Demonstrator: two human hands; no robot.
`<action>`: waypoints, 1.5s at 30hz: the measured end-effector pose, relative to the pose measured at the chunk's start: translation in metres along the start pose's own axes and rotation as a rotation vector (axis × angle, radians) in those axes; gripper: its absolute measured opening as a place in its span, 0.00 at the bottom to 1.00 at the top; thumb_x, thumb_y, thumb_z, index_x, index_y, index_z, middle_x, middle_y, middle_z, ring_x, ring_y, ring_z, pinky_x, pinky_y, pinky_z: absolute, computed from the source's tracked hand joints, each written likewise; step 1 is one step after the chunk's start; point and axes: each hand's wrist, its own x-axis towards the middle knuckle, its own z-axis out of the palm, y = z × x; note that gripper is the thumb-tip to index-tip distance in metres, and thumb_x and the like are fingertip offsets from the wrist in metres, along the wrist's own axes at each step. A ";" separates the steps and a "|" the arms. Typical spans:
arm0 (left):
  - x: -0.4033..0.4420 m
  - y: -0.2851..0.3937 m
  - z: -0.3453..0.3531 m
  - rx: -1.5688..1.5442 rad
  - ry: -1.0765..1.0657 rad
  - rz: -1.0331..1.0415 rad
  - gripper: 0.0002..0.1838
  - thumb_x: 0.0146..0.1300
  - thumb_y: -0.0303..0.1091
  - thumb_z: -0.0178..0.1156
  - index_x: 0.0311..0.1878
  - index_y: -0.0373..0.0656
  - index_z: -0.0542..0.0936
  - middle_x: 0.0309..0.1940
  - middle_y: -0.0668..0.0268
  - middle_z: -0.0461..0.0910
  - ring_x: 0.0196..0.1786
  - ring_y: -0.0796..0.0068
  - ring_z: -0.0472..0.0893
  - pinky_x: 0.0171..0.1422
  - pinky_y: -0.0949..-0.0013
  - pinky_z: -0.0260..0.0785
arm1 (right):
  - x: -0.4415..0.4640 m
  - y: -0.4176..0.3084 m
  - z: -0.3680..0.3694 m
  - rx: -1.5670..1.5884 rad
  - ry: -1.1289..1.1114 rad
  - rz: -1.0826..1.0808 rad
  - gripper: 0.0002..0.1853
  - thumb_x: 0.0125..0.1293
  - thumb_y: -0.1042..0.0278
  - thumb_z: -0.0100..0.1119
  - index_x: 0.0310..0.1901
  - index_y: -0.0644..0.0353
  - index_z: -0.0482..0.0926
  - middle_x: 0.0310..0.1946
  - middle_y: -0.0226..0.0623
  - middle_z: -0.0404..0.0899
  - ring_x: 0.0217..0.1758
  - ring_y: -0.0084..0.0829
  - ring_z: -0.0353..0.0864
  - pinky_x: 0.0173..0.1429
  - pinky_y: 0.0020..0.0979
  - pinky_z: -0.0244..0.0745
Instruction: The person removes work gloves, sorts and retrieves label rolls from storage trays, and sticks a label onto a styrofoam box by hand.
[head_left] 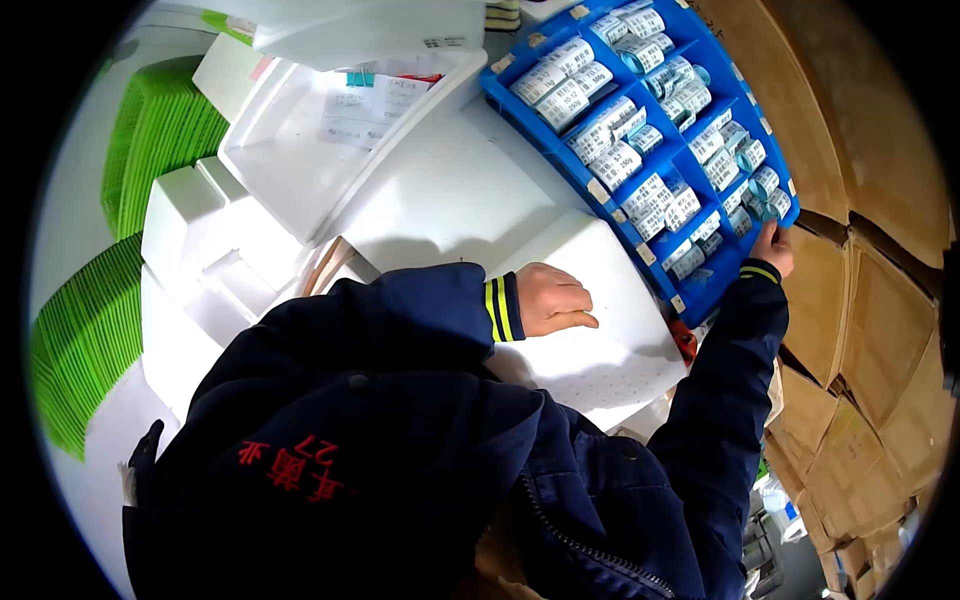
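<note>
My left hand [555,300] is closed, its fingers curled under, over a white foam block [610,300]; nothing shows in it. At the near right corner of a blue divided tray [625,232], my right hand [775,252] has its fingers bent in at the rim, beside small label rolls [777,204]. Its fingertips are partly hidden, so what they grip cannot be made out. White rolls of printed labels [612,165] fill the tray's compartments, some larger, some smaller. The tray lies tilted, with paper tags stuck along its edges.
Brown cardboard boxes [815,290] crowd the right side. Left of the foam block are a white plastic bin [280,170] with clipped papers [370,105] and white foam pieces [185,230]. Stacked green baskets [90,340] stand at far left. A red object [684,340] sits below the tray.
</note>
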 end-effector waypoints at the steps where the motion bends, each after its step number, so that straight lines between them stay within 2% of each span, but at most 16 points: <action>1: 0.000 0.000 -0.001 -0.007 0.017 0.017 0.10 0.53 0.35 0.63 0.25 0.40 0.74 0.17 0.62 0.71 0.22 0.63 0.72 0.26 0.65 0.64 | 0.000 -0.002 -0.001 -0.023 -0.020 0.004 0.17 0.58 0.48 0.52 0.29 0.54 0.80 0.22 0.40 0.79 0.28 0.40 0.80 0.33 0.36 0.73; 5: -0.006 -0.004 0.004 -0.042 0.014 -0.026 0.07 0.58 0.37 0.57 0.30 0.44 0.76 0.24 0.64 0.75 0.29 0.63 0.76 0.33 0.65 0.70 | 0.003 0.011 0.005 0.003 -0.060 -0.028 0.19 0.59 0.47 0.49 0.34 0.54 0.80 0.26 0.45 0.79 0.32 0.47 0.79 0.35 0.40 0.72; 7: -0.013 -0.015 0.006 0.048 0.039 0.118 0.07 0.59 0.36 0.53 0.37 0.46 0.76 0.30 0.64 0.77 0.33 0.64 0.77 0.38 0.64 0.71 | 0.004 0.020 0.008 0.020 -0.105 -0.030 0.21 0.60 0.45 0.47 0.37 0.54 0.80 0.30 0.47 0.79 0.35 0.49 0.78 0.37 0.42 0.71; 8: -0.020 -0.016 0.005 0.157 -0.057 -0.011 0.10 0.59 0.35 0.50 0.43 0.48 0.75 0.34 0.64 0.76 0.38 0.64 0.77 0.43 0.63 0.71 | 0.011 0.029 0.020 0.119 -0.122 -0.026 0.22 0.61 0.43 0.45 0.38 0.53 0.79 0.31 0.48 0.79 0.36 0.50 0.78 0.37 0.43 0.71; 11: -0.029 0.002 -0.014 0.269 -0.032 -0.094 0.06 0.59 0.33 0.53 0.38 0.45 0.76 0.31 0.63 0.78 0.34 0.63 0.78 0.38 0.65 0.71 | 0.002 0.006 0.003 -0.084 -0.063 -0.069 0.21 0.62 0.44 0.44 0.37 0.52 0.79 0.29 0.45 0.79 0.34 0.49 0.77 0.36 0.43 0.71; 13: -0.032 0.022 -0.037 0.010 0.165 -0.162 0.07 0.62 0.34 0.53 0.39 0.43 0.76 0.29 0.62 0.78 0.29 0.65 0.78 0.34 0.68 0.71 | 0.007 0.015 0.006 -0.056 -0.142 -0.095 0.21 0.62 0.45 0.45 0.37 0.54 0.79 0.30 0.44 0.80 0.35 0.49 0.77 0.36 0.42 0.71; 15: -0.038 0.040 -0.061 -0.100 0.153 -0.355 0.08 0.64 0.34 0.52 0.41 0.40 0.75 0.29 0.61 0.78 0.25 0.69 0.78 0.30 0.70 0.71 | 0.010 0.019 0.007 -0.050 -0.176 -0.104 0.22 0.62 0.45 0.45 0.39 0.56 0.79 0.33 0.46 0.79 0.36 0.50 0.77 0.39 0.41 0.72; 18: -0.049 0.047 -0.079 -0.104 0.186 -0.370 0.11 0.66 0.35 0.48 0.46 0.40 0.73 0.35 0.58 0.77 0.30 0.65 0.78 0.36 0.66 0.72 | 0.009 0.025 0.009 0.112 -0.214 -0.120 0.21 0.61 0.47 0.50 0.37 0.59 0.79 0.31 0.47 0.79 0.34 0.48 0.78 0.39 0.40 0.71; 22: -0.057 0.047 -0.106 0.019 0.228 -0.222 0.13 0.66 0.29 0.43 0.51 0.40 0.70 0.30 0.61 0.75 0.32 0.67 0.77 0.38 0.67 0.70 | -0.001 0.016 -0.003 0.077 -0.241 -0.052 0.17 0.59 0.50 0.53 0.34 0.57 0.80 0.27 0.43 0.80 0.31 0.40 0.80 0.38 0.37 0.72; 28: -0.058 0.048 -0.176 -0.074 0.152 -0.393 0.15 0.66 0.27 0.41 0.55 0.41 0.67 0.25 0.65 0.75 0.28 0.72 0.76 0.37 0.72 0.70 | -0.029 0.002 -0.015 0.186 -0.151 -0.016 0.14 0.57 0.58 0.57 0.34 0.62 0.81 0.26 0.41 0.81 0.30 0.31 0.80 0.38 0.33 0.72; 30: -0.063 0.043 -0.204 -0.089 0.201 -0.386 0.16 0.66 0.28 0.39 0.55 0.40 0.66 0.25 0.66 0.75 0.29 0.74 0.76 0.39 0.73 0.70 | -0.051 -0.014 -0.015 0.636 -0.171 0.129 0.12 0.60 0.64 0.57 0.37 0.65 0.78 0.30 0.35 0.80 0.33 0.25 0.74 0.42 0.28 0.70; 36: -0.084 0.030 -0.291 -0.163 0.292 -0.426 0.16 0.65 0.28 0.39 0.55 0.42 0.66 0.30 0.64 0.75 0.34 0.72 0.76 0.42 0.72 0.69 | -0.134 -0.165 -0.041 1.044 -0.309 0.237 0.07 0.60 0.67 0.58 0.35 0.62 0.78 0.27 0.29 0.76 0.28 0.20 0.71 0.32 0.21 0.67; 37: -0.086 0.028 -0.303 -0.171 0.295 -0.444 0.15 0.68 0.30 0.36 0.55 0.41 0.67 0.31 0.62 0.75 0.35 0.73 0.76 0.43 0.73 0.70 | -0.141 -0.204 -0.058 0.899 -0.401 0.230 0.06 0.59 0.68 0.58 0.33 0.61 0.78 0.25 0.27 0.75 0.25 0.19 0.70 0.30 0.20 0.66; 42: -0.093 0.014 -0.337 -0.203 0.365 -0.363 0.16 0.62 0.22 0.38 0.52 0.42 0.69 0.29 0.63 0.74 0.31 0.74 0.74 0.40 0.72 0.69 | -0.164 -0.282 -0.050 0.968 -0.474 0.186 0.05 0.59 0.69 0.58 0.32 0.61 0.78 0.20 0.29 0.75 0.21 0.17 0.69 0.27 0.20 0.65; 44: -0.095 0.023 -0.353 -0.299 0.218 -0.571 0.14 0.68 0.30 0.37 0.49 0.38 0.71 0.30 0.63 0.75 0.34 0.78 0.75 0.39 0.75 0.68 | -0.166 -0.300 -0.051 0.972 -0.506 0.172 0.05 0.59 0.69 0.58 0.32 0.61 0.77 0.19 0.29 0.74 0.20 0.17 0.68 0.26 0.19 0.65; 45: -0.098 0.025 -0.357 -0.307 0.169 -0.660 0.13 0.66 0.29 0.39 0.48 0.40 0.72 0.31 0.62 0.76 0.34 0.74 0.76 0.39 0.72 0.68 | -0.167 -0.304 -0.054 0.972 -0.531 0.164 0.05 0.59 0.69 0.58 0.32 0.61 0.77 0.19 0.29 0.74 0.20 0.17 0.68 0.26 0.19 0.65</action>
